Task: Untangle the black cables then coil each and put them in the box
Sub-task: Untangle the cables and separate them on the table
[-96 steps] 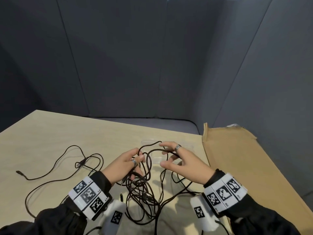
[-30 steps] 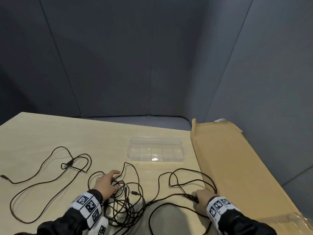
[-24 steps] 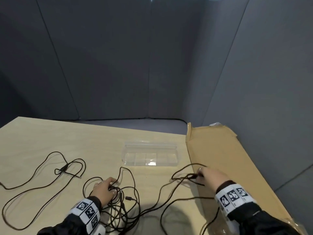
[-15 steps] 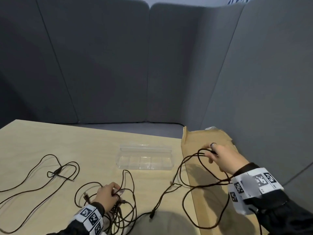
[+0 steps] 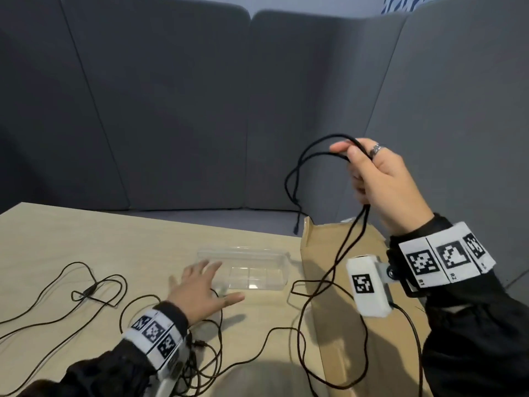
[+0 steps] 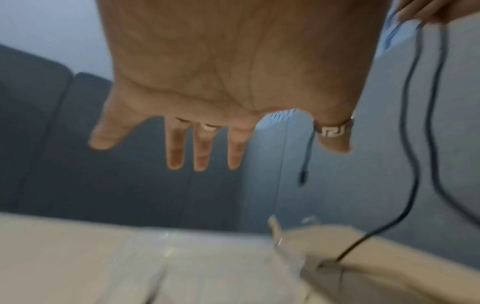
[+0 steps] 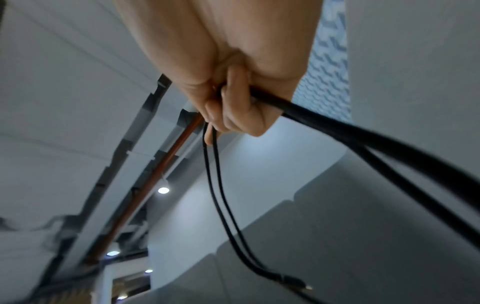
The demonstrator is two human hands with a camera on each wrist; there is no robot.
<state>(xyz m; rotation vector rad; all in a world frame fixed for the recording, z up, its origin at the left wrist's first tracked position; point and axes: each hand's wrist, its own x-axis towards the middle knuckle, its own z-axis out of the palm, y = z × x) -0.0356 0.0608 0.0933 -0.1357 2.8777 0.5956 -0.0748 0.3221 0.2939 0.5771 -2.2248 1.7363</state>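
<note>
Held high in the right hand (image 5: pixel 383 181), fingers (image 7: pixel 233 115) curled round two strands of one black cable (image 5: pixel 315 156), plug end dangling, the rest trailing down over the cardboard sheet (image 5: pixel 357 339) to the bench (image 5: pixel 86 239). Left hand (image 5: pixel 200 290) spread flat, gripping nothing, just above the remaining tangle (image 5: pixel 206 353), near the clear box (image 5: pixel 257 253). Likely light, limp, kink-prone; best taken near a plug, then drawn slowly through loose fingers.
</note>
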